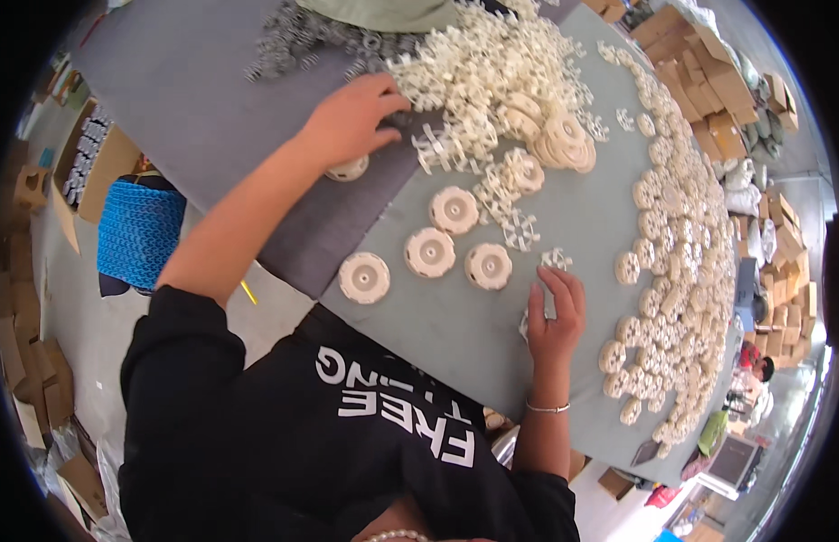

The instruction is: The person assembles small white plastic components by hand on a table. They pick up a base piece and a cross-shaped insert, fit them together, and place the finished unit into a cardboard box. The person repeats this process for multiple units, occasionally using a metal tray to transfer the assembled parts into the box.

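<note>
Cream discs [429, 252] of rigid-looking plastic, four loosely grouped, lie between the hands on the smooth grey desk [437, 339]; left hand [351, 117]: grip parted beside spiky clips [492, 77]; right hand [557, 325]: cannot tell.

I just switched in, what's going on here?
The person's left hand is beside a heap of pale clip-like pieces, near grey coils. The right hand is at a small pale piece, grip unclear. Several round cream discs lie between the hands; many similar ones crowd the table's right side.
</note>
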A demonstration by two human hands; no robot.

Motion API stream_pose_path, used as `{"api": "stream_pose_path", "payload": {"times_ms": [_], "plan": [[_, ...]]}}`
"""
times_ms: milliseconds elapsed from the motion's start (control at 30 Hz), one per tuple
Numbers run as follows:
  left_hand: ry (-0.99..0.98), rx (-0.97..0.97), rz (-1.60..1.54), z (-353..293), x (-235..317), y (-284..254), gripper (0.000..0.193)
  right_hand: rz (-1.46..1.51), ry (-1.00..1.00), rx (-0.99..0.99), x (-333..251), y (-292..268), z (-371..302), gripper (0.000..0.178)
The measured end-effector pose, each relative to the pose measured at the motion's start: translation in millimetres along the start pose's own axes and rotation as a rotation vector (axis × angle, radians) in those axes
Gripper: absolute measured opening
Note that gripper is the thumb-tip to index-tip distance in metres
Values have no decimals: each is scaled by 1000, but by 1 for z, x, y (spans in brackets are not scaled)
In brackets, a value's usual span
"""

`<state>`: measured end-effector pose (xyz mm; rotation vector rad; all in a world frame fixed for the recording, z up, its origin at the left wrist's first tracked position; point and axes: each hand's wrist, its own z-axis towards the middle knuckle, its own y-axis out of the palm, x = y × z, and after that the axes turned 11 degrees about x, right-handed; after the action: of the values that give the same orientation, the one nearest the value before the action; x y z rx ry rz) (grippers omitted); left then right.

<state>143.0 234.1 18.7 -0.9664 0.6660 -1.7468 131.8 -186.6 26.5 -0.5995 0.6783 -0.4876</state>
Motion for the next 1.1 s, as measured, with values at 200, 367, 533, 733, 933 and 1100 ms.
{"api": "stream_pose_path", "payload": {"times_ms": [200, 367, 533, 733, 933, 1100], "plan": [[-120, 94, -116, 0, 28, -6, 32, 89, 81, 40, -29, -15, -13, 23], [-378, -81, -694, -71, 148, -43, 33, 810, 539, -106, -79, -3, -20, 34], [-277, -24, -757, -127, 203, -23, 38, 1119, 795, -305, -76, 1, -47, 26], [-262, -175, -821, -130, 204, -23, 40, 1150, 839, -325, -68, -8, -61, 20], [-1307, -708, -1745, -121, 208, -18, 34, 815, 295, -180, -67, -20, -51, 31], [-1349, -811, -1733, -131, 211, -14, 31, 652, 67, -48, -58, -24, -38, 30]]}}
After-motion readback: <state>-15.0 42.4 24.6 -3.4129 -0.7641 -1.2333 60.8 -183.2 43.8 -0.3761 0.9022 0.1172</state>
